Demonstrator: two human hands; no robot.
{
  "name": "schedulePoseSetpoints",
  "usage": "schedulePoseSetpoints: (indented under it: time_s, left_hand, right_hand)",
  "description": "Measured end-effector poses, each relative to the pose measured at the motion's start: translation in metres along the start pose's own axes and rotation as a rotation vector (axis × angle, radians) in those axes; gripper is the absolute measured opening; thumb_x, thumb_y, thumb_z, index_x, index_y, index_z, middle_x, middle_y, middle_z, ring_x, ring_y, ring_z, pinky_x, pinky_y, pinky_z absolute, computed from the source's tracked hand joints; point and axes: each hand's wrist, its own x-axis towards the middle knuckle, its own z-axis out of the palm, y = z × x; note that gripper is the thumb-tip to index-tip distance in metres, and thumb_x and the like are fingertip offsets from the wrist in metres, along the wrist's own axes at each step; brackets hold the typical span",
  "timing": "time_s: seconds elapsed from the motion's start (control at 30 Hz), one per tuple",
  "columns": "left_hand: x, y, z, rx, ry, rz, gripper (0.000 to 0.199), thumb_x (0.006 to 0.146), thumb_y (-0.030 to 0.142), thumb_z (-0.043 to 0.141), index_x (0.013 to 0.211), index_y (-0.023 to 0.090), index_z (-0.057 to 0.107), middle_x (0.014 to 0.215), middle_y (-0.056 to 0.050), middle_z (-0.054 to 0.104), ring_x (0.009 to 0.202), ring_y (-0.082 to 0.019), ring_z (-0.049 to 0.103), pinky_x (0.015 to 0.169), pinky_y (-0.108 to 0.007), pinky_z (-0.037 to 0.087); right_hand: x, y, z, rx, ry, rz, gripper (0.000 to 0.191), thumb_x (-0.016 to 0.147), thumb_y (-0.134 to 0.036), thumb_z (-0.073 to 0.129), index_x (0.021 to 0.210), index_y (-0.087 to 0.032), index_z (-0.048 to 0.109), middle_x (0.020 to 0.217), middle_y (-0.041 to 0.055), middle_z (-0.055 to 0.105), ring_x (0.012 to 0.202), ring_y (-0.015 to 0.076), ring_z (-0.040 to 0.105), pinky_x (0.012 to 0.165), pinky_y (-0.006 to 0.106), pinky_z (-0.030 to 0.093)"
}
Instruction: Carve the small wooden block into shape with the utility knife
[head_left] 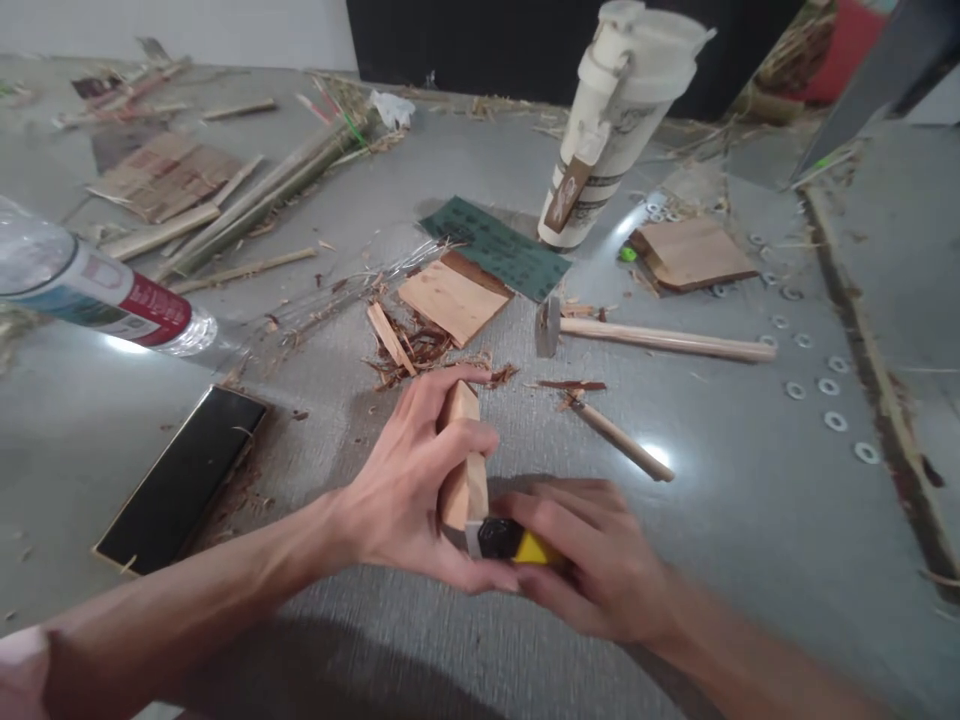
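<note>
In the middle foreground my left hand (409,480) is closed around a small wooden block (475,485), its thumb and fingers gripping the sides. My right hand (600,555) wraps a yellow-and-black tool handle (532,548). The tool's grey metal end meets the near end of the block, close to my left thumb; its exact kind is partly hidden by the fingers. Just beyond the hands lie a flat wood piece (454,300), brown bark shavings (427,345) and a hammer (660,338) with a wooden handle. A short round stick (626,440) rests to the right.
A bottle (97,290) lies at left above a black phone-like slab (180,480). A white tumbler (619,120) stands behind green sandpaper-like sheet (499,245). Another wood piece (694,252) and several washers (828,386) lie right. Split bamboo (262,195) lies at back left.
</note>
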Motion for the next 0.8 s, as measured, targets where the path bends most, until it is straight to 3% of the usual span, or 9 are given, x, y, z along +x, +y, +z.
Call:
schedulePoseSetpoints:
  time_s: [0.27, 0.53, 0.8]
  left_hand:
    - [-0.0043, -0.0015, 0.0007, 0.008, 0.039, 0.017, 0.077, 0.062, 0.074, 0.082, 0.113, 0.027, 0.046, 0.142, -0.016, 0.041, 0.134, -0.041, 0.046, 0.105, -0.063, 0.047]
    - [0.0016, 0.0051, -0.0018, 0.050, -0.023, 0.023, 0.075, 0.066, 0.074, 0.080, 0.112, 0.026, 0.045, 0.146, -0.018, 0.038, 0.131, -0.041, 0.047, 0.104, -0.064, 0.047]
    - [0.0006, -0.0007, 0.0024, 0.072, 0.094, 0.024, 0.084, 0.059, 0.076, 0.082, 0.115, 0.028, 0.042, 0.140, -0.015, 0.038, 0.130, -0.044, 0.045, 0.100, -0.066, 0.048]
  right_hand:
    - [-0.0006, -0.0029, -0.0009, -0.041, -0.014, -0.025, 0.029, 0.108, -0.044, 0.050, 0.119, -0.018, 0.057, 0.083, 0.0006, 0.066, 0.066, 0.0158, 0.059, 0.059, 0.032, 0.042]
    - [0.0008, -0.0023, -0.0008, -0.011, -0.024, -0.042, 0.021, 0.106, -0.035, 0.051, 0.116, -0.017, 0.059, 0.079, -0.0006, 0.061, 0.064, 0.0154, 0.056, 0.058, 0.032, 0.041]
    - [-0.0008, -0.0006, -0.0014, -0.009, -0.023, -0.013, 0.023, 0.108, -0.035, 0.047, 0.115, -0.016, 0.059, 0.077, -0.0012, 0.058, 0.062, 0.0155, 0.052, 0.057, 0.031, 0.039]
